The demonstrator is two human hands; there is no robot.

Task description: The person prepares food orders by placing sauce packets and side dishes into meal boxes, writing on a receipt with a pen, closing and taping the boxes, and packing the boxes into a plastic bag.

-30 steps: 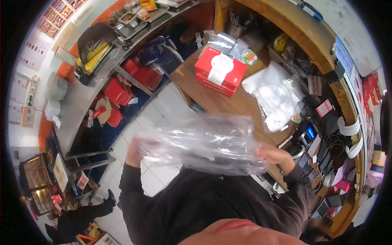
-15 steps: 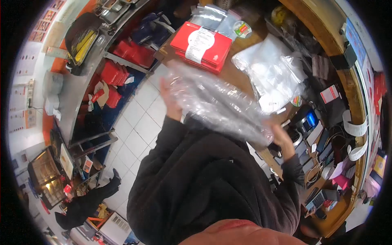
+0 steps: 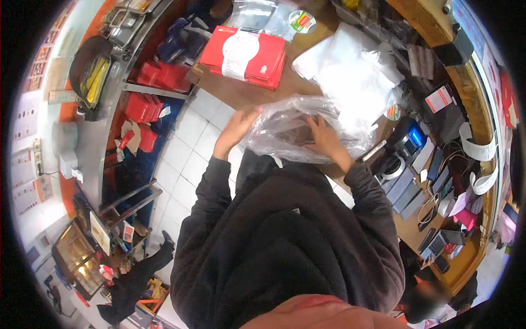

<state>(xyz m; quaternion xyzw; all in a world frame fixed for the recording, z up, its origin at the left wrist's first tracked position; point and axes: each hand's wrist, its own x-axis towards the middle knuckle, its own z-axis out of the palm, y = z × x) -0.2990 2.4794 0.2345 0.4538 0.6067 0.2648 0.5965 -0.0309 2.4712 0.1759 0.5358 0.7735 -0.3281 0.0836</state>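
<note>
A clear plastic bag [image 3: 285, 118] is spread between my hands at the edge of the wooden desk [image 3: 230, 93]. My left hand [image 3: 239, 127] is closed on the bag's left side. On the bag's right part lies my right hand [image 3: 327, 140], its fingers apart against the plastic. Just beyond the bag is a pile of clear and white plastic bags [image 3: 350, 71]. A stack of red packets with a white band [image 3: 244, 57] rests to the left of that pile.
Clear pouches [image 3: 255, 15] and a round label [image 3: 302, 22] lie behind the red stack. A lit device [image 3: 411, 138], phones and cables are on the right. Shelves with red packages [image 3: 143, 107] stand left. Another person in dark clothes [image 3: 137, 282] is at lower left.
The bag has moved toward the plastic pile and now gapes wider. My right hand has shifted from the bag's right end onto its middle-right part, with fingers spread.
</note>
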